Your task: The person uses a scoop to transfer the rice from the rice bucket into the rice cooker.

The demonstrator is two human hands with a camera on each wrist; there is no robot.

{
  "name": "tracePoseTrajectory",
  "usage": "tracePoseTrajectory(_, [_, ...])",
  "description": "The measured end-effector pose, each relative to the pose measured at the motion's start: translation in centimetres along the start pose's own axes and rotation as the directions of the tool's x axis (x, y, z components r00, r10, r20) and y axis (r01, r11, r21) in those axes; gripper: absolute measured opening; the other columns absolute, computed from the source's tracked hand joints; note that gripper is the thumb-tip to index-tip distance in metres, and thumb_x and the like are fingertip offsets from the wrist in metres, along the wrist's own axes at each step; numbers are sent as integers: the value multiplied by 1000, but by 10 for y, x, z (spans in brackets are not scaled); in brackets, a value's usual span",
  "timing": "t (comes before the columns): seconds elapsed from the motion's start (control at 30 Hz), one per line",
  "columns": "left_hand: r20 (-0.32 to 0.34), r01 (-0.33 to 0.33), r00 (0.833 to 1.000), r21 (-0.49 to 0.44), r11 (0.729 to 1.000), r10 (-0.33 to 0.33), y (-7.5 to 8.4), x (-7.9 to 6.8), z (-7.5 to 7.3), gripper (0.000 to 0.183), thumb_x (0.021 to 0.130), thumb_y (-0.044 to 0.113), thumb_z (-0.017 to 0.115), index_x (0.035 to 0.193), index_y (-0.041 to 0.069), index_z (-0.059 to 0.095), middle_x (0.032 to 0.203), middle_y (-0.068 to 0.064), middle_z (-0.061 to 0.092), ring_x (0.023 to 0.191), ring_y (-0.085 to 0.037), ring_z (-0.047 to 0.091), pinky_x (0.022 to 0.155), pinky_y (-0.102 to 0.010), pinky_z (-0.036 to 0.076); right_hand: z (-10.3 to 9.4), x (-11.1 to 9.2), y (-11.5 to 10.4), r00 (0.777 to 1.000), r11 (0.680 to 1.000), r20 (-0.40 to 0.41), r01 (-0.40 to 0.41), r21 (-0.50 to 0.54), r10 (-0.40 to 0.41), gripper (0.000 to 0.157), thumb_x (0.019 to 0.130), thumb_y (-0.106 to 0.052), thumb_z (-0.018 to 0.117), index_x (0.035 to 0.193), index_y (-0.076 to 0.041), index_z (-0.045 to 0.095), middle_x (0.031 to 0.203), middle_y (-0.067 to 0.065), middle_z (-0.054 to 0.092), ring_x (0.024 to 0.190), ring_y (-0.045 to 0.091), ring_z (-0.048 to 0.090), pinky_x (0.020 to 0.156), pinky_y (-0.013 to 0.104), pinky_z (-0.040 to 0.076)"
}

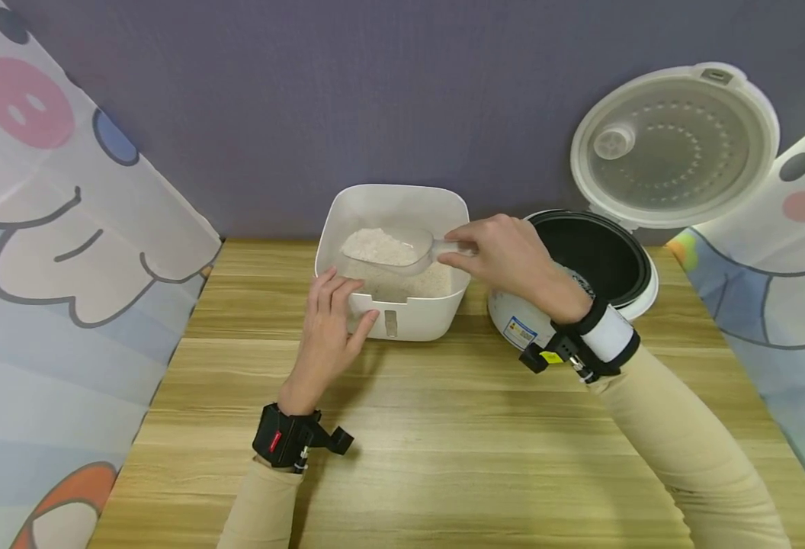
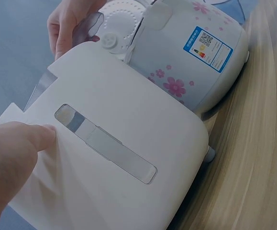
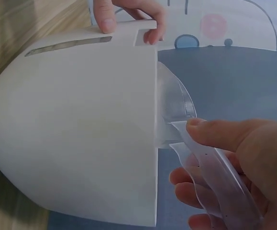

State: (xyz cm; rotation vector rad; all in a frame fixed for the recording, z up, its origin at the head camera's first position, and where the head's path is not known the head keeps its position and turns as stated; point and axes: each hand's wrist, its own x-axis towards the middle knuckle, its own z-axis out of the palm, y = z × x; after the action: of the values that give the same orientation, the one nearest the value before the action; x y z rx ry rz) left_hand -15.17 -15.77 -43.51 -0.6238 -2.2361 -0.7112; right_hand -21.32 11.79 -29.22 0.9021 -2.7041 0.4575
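Observation:
A white rice bin (image 1: 419,324) with pale rice (image 1: 437,284) inside stands at the back of the table. My left hand (image 1: 327,328) grips its front left rim, thumb (image 2: 42,137) on the outer wall beside a narrow clear window (image 2: 107,143), fingers over the edge. In my right hand (image 1: 512,255) is the handle of a clear plastic scoop (image 1: 412,267), thumb on top and fingers curled beneath, as the right wrist view shows. Its bowl carries a heap of rice (image 1: 375,245) over the bin's opening. The bin's wall hides much of the bowl in the right wrist view.
Right of the bin stands a rice cooker (image 2: 171,72) with pink flowers, its lid (image 1: 677,149) raised and a dark inner pot (image 1: 591,252) showing. My right forearm passes in front of it. A grey wall (image 1: 375,99) rises behind the wooden table (image 1: 444,442).

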Motion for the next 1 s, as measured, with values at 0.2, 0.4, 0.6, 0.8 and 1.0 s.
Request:
tracePoseTrajectory(0.2, [-2, -4, 1000, 4, 1000, 4, 0, -1, 0, 48, 96, 26, 67, 131, -3, 52, 129, -21, 51, 136, -47, 40, 127, -47, 23, -10, -8, 5, 999, 999, 14, -33, 14, 33, 30, 91, -36, 79, 111, -13, 81, 95, 3, 80, 75, 18, 72, 59, 41, 54])
tracePoseTrajectory(0.4, [-2, 2, 1000, 5, 1000, -2, 0, -1, 0, 47, 97, 26, 66, 131, -3, 52, 130, -21, 51, 139, -45, 39, 127, -46, 22, -20, -16, 13, 998, 998, 20, -64, 17, 64, 29, 92, -35, 79, 112, -14, 81, 97, 2, 80, 75, 18, 71, 61, 41, 53])
tracePoseTrajectory(0.6, [-12, -9, 1000, 5, 1000, 9, 0, 0, 0, 47, 98, 27, 66, 131, -2, 52, 129, -21, 51, 139, -44, 38, 127, -47, 23, -34, -27, 18, 997, 997, -11, -78, 16, 78, 28, 91, -34, 80, 111, -14, 82, 94, 3, 80, 77, 20, 73, 62, 43, 54])
tracePoseTrajectory(0.8, [-12, -13, 1000, 7, 1000, 13, 0, 0, -1, 47, 97, 26, 67, 131, -3, 52, 129, -22, 51, 139, -44, 38, 127, -48, 22, -51, -39, 26, 996, 997, -60, -73, -19, 72, 26, 89, -31, 82, 109, -13, 82, 91, 4, 80, 77, 21, 74, 61, 40, 53])
tracePoseTrajectory(1.0, [-12, -13, 1000, 5, 1000, 13, 0, 0, 0, 46, 98, 26, 66, 131, -3, 51, 130, -21, 51, 139, -45, 39, 127, -48, 22, -67, -59, 43, 994, 994, -71, -89, -69, 84, 29, 86, -31, 84, 109, -13, 82, 90, 4, 80, 66, 21, 70, 53, 32, 42])
